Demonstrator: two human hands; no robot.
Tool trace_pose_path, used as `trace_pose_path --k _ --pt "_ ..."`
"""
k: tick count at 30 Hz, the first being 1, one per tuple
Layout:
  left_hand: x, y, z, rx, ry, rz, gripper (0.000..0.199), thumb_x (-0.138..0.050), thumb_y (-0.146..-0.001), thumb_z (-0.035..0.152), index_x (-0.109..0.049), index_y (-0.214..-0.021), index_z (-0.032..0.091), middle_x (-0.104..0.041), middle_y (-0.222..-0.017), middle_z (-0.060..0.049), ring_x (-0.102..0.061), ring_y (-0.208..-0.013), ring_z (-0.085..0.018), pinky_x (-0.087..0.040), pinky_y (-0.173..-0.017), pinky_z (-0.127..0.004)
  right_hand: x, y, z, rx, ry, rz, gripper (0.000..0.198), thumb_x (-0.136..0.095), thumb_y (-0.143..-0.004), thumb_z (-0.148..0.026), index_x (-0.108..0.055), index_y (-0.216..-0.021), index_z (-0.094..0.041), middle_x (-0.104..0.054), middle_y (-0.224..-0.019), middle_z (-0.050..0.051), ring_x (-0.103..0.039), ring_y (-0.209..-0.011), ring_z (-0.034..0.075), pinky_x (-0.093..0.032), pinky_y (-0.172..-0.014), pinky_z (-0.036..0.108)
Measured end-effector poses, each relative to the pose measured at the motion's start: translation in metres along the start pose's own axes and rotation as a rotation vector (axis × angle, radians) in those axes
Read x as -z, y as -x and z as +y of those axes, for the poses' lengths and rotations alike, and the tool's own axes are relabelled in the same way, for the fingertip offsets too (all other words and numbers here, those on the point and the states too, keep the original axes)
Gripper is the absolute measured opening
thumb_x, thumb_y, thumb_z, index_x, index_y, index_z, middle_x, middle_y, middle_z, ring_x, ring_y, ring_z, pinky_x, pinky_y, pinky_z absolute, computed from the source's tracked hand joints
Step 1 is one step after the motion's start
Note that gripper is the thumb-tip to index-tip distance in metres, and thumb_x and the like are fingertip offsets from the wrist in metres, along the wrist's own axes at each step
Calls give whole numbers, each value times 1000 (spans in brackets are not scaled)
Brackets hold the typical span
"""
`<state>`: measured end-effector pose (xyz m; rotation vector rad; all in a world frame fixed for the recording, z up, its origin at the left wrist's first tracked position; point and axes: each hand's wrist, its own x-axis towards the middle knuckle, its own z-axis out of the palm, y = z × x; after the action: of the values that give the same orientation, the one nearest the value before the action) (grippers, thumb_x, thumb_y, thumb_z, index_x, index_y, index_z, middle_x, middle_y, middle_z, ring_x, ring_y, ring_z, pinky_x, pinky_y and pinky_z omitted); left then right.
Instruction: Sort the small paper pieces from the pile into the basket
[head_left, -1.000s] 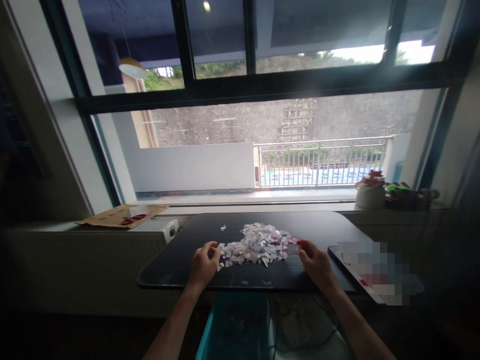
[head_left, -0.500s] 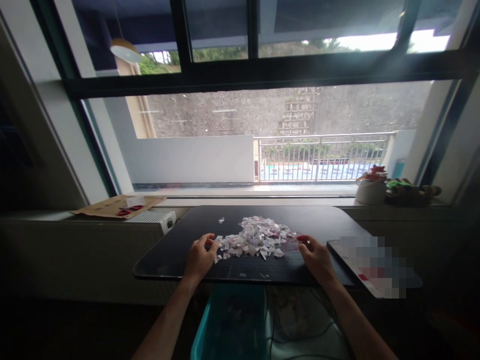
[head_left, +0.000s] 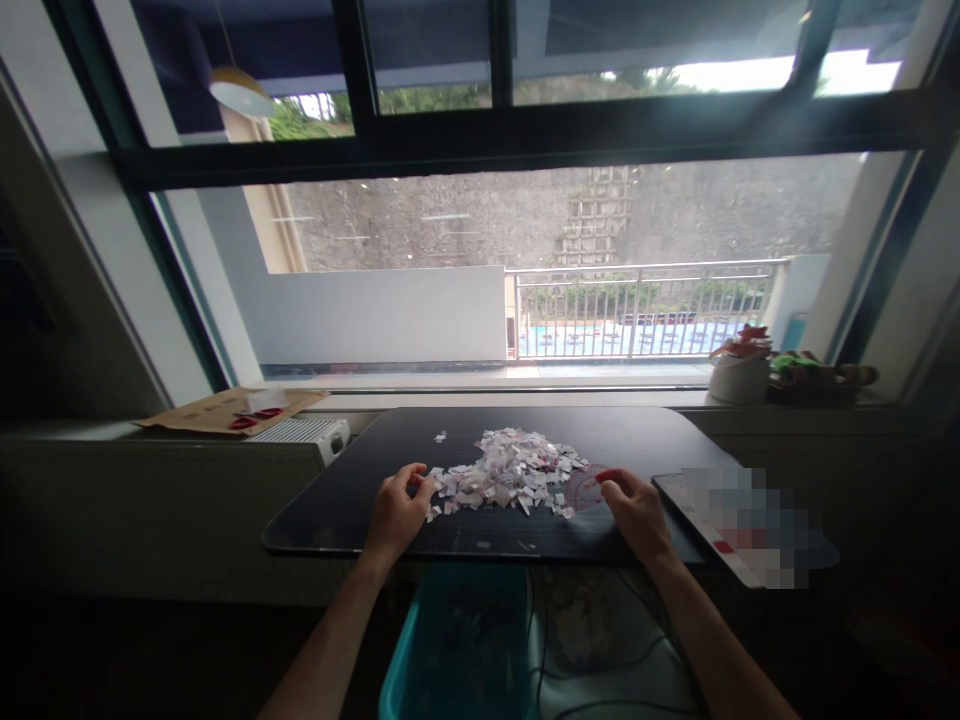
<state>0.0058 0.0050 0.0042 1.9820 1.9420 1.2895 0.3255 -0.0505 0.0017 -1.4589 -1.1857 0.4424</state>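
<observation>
A loose heap of small cut paper pieces lies on the dark tabletop. My left hand rests at the heap's left edge, fingers loosely curled and thumb apart from the index finger, with nothing visible between them. On the other side, my right hand pinches the right end of a clear sheet with curved red lines, which looks like a protractor. Its left edge meets the paper pieces, lying low against the table. A few scraps lie apart behind the heap.
A flat board, partly blurred out, lies at the table's right. Red-handled scissors lie on brown paper to the left. A white pot stands on the sill. Below the table are a teal bin and cables.
My right hand has shifted slightly right and turned the clear protractor flatter, so its red curved lines now show. My left hand stays nearly in place. The view has tilted slightly.
</observation>
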Motion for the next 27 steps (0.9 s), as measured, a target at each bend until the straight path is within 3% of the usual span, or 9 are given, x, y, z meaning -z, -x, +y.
trace_pose_path --k 14,19,24,27 --pt "2 1 4 4 10 -3 36 -47 -73 39 -61 -98 16 -65 -83 -6 -57 -90 -24 -45 -80 -34 1 1 -1 -15 -51 42 22 -49 -65 -31 -65 -69 -17 -59 -55 0 -50 -51 15 -36 -49 23" --pt "1 0 1 -8 7 -1 35 -47 -73 39 -61 -98 17 -65 -84 -6 -57 -90 -24 -45 -79 -34 1 2 -4 3 -81 -49 21 -49 -65 -31 -63 -62 -16 -50 -47 -3 -44 -48 12 -34 -48 23" --pt "0 0 1 -8 -3 13 36 -47 -73 39 -61 -98 17 -66 -82 -6 -58 -89 -23 -46 -78 -33 1 2 -5 -1 -85 -12 21 -49 -65 -30 -63 -64 -15 -50 -49 -3 -43 -49 12 -33 -47 22" --pt "1 0 1 -8 -4 11 36 -47 -73 38 -61 -97 17 -66 -82 -6 -58 -88 -23 -46 -77 -33 1 3 -4 14 -112 -84 19 -49 -65 -28 -63 -62 -16 -48 -48 -4 -43 -48 12 -33 -48 22"
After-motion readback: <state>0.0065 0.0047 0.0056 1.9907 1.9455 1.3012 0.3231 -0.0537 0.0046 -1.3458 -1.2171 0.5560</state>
